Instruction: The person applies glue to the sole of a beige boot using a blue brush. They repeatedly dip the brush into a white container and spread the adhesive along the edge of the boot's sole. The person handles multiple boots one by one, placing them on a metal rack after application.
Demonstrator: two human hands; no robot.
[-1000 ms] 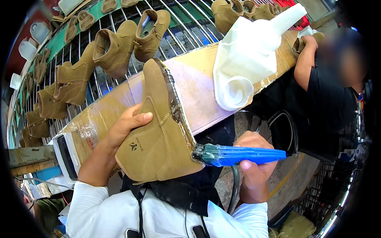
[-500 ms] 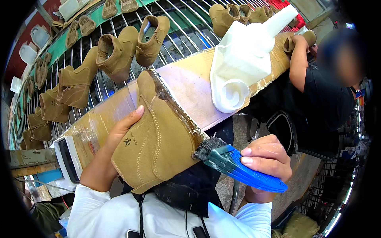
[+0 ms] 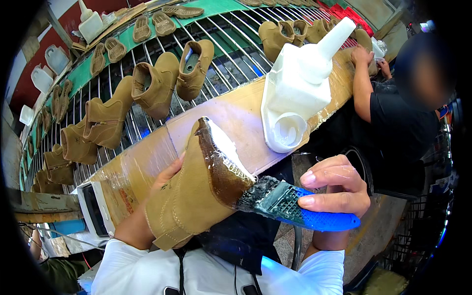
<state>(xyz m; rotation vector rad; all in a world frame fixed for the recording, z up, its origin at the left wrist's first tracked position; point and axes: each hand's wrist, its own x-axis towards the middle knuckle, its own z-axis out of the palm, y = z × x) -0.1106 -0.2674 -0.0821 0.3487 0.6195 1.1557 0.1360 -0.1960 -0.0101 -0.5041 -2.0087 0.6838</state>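
My left hand [image 3: 164, 179] grips a tan suede boot upper [image 3: 189, 201] from behind, its bottom turned up and toward me. The bottom surface [image 3: 221, 162] is dark and wet along the near edge and white further up. My right hand [image 3: 339, 189] holds a blue-handled brush [image 3: 300, 209]; its grey, glue-caked bristles [image 3: 258, 191] press against the boot's lower edge.
A white glue jug [image 3: 300, 83] with a spout sits on the cardboard-covered ledge [image 3: 241, 118]. Behind it a wire rack conveyor [image 3: 231, 54] carries several tan boots [image 3: 152, 88] and soles [image 3: 142, 29]. A person in black [image 3: 393, 123] works at the right, arm on the ledge.
The boot has been tilted so its bottom faces up, and the brush has moved from the side onto its lower edge. More of the bottom looks dark and wet.
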